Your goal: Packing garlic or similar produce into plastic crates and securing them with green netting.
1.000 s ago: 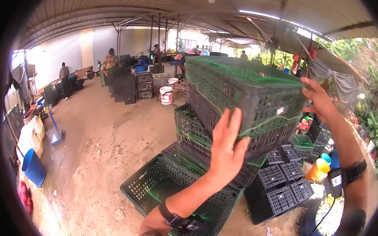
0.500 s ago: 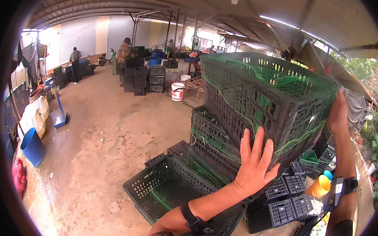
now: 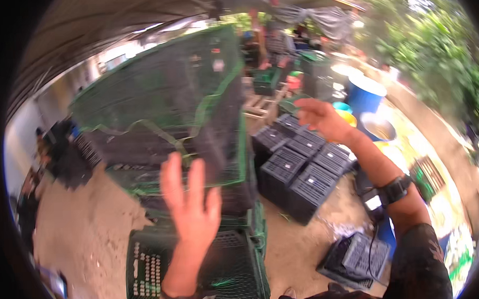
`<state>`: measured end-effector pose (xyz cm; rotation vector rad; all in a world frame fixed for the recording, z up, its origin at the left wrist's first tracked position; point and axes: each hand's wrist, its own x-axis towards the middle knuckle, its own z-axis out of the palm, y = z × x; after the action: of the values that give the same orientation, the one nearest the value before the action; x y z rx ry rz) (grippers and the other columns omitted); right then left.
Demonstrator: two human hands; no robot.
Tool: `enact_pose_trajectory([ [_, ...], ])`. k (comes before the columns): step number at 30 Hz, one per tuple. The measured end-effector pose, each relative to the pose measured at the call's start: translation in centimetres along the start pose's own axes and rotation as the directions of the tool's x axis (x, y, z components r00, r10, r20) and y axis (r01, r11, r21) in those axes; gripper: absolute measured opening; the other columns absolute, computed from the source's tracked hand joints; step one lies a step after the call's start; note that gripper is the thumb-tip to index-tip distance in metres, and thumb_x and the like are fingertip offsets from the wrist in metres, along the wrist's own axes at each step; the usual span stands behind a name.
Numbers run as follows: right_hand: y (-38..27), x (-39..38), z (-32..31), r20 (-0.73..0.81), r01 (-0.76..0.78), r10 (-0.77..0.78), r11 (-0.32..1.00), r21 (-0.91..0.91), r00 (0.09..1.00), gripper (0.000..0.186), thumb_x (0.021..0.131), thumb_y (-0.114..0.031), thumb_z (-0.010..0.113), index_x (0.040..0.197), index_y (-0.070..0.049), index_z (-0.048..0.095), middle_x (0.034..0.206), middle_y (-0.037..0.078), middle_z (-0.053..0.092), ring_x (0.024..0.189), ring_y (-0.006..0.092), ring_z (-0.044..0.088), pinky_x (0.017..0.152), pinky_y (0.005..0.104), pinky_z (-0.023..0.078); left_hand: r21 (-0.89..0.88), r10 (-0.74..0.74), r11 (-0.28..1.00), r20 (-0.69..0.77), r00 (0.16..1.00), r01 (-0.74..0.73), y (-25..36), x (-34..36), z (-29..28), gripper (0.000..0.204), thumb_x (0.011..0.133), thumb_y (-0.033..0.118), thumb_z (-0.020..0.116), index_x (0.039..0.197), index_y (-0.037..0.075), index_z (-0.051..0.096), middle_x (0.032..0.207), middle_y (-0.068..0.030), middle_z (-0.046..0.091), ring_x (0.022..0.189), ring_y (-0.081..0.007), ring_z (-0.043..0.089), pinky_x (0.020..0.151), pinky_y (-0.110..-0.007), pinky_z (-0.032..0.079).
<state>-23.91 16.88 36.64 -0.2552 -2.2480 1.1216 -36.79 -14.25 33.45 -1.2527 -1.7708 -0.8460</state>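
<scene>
Your left hand [image 3: 191, 213] is motion-blurred; you cannot confirm whether its fingertips touch the stack [image 3: 157, 99] behind them. Your right hand [image 3: 323, 119] is softened too, its fingertips indistinct. The stack's front face is smeared, and your left hand covers part of it; the pale tag [image 3: 217, 65] is illegible. Your left forearm [image 3: 182, 275] hides part of the open crate [image 3: 133, 261], which the lower edge cuts off. Your right wrist partly covers the yellow bucket [image 3: 346, 118]. Your right sleeve [image 3: 420, 264] is cropped below. The dark heap [image 3: 63, 157] at left is too blurred to itemise.
</scene>
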Motion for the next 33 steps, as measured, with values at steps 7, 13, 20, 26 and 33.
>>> enact_pose_trajectory([
  [7, 19.7, -42.9, -4.5, -0.055, -0.663, 0.906, 0.264, -0.700, 0.419, 0.020, 0.071, -0.017, 0.058, 0.086, -0.006, 0.064, 0.085, 0.017, 0.063, 0.083, 0.0326, 0.061, 0.071, 0.0404, 0.049, -0.330, 0.056, 0.938, 0.442, 0.896, 0.104, 5.7, -4.1, -0.7, 0.025, 0.086, 0.010, 0.052, 0.108, -0.002, 0.054, 0.099, -0.0123, 0.054, 0.077, -0.0216, 0.057, 0.064, -0.034, 0.047],
  [13, 12.5, -76.2, -7.6, -0.363, -0.878, 0.900, -0.361, -0.314, -0.240, 0.025, 0.072, -0.020, 0.059, 0.095, -0.012, 0.065, 0.098, 0.012, 0.063, 0.094, 0.0296, 0.059, 0.079, 0.0378, 0.048, -0.315, 0.231, 0.940, 0.870, 0.436, 0.131, 15.0, -6.3, 1.2, 0.026, 0.084, 0.006, 0.053, 0.109, 0.000, 0.056, 0.110, -0.0154, 0.053, 0.085, -0.0258, 0.059, 0.071, -0.033, 0.048],
  [20, 10.3, -95.1, -17.7, -0.793, -0.891, 0.407, -0.183, 0.416, -0.454, 0.019, 0.070, -0.015, 0.062, 0.085, -0.003, 0.065, 0.079, 0.015, 0.064, 0.076, 0.0275, 0.063, 0.073, 0.0353, 0.049, -0.572, 0.545, 0.814, 0.813, 0.203, 0.103, 35.7, -13.2, 9.2, 0.026, 0.084, 0.008, 0.053, 0.108, -0.002, 0.054, 0.104, -0.0213, 0.054, 0.095, -0.0376, 0.053, 0.080, -0.041, 0.043],
  [26, 14.6, -98.4, -31.3, -0.831, -0.869, 0.283, -0.289, 0.402, -0.479, 0.029, 0.077, -0.036, 0.059, 0.087, -0.009, 0.064, 0.084, 0.015, 0.063, 0.081, 0.0314, 0.060, 0.072, 0.0403, 0.046, -0.790, 0.823, 0.559, 0.566, -0.050, 0.252, 54.2, -24.8, 17.1, 0.033, 0.077, 0.011, 0.062, 0.108, 0.002, 0.054, 0.105, -0.0203, 0.053, 0.093, -0.0364, 0.053, 0.077, -0.039, 0.045],
  [33, 18.0, -104.8, -36.6, -0.755, -0.809, 0.349, -0.436, 0.394, -0.556, 0.036, 0.080, -0.041, 0.054, 0.083, -0.006, 0.062, 0.084, 0.017, 0.062, 0.082, 0.0344, 0.059, 0.071, 0.0435, 0.045, -0.768, 0.875, 0.445, 0.483, -0.040, 0.460, 74.6, -37.4, 23.4, 0.030, 0.071, -0.001, 0.060, 0.101, -0.001, 0.057, 0.097, -0.0163, 0.058, 0.086, -0.0324, 0.058, 0.075, -0.035, 0.047],
])
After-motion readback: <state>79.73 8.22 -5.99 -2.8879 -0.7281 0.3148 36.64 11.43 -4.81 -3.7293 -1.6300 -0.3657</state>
